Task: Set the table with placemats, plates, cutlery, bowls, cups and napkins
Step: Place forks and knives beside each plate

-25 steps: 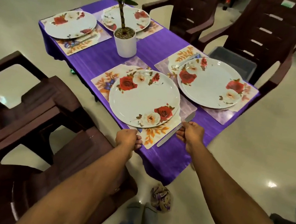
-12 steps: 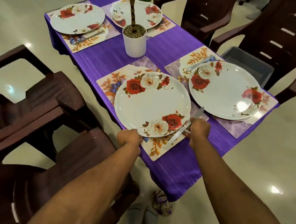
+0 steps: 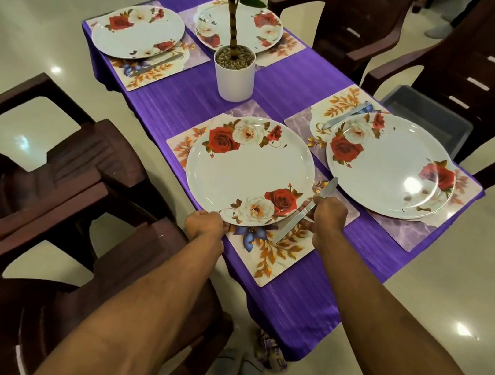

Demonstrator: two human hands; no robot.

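Note:
A white rose-patterned plate (image 3: pixel 250 170) lies on a floral placemat (image 3: pixel 268 254) at the near end of the purple table (image 3: pixel 168 105). My left hand (image 3: pixel 205 224) grips the plate's near rim. My right hand (image 3: pixel 329 214) holds a steel knife (image 3: pixel 307 210) that lies slanted along the plate's right edge, over the placemat. Three more plates sit on placemats: near right (image 3: pixel 390 165), far left (image 3: pixel 138 31) and far middle (image 3: pixel 263 29). A knife (image 3: pixel 347 115) lies beside the right plate and another knife (image 3: pixel 157 61) beside the far left one.
A white pot with a green plant (image 3: pixel 233 73) stands mid-table. Dark brown plastic chairs surround the table: stacked ones at left (image 3: pixel 33 174), two at the back right (image 3: pixel 481 77). A grey bin (image 3: pixel 426 117) sits on a right chair. A crumpled cloth (image 3: pixel 271 351) lies on the floor.
My right hand moved the knife up along the plate's right side. My left hand kept its grip on the plate's near rim. The camera came closer to the table.

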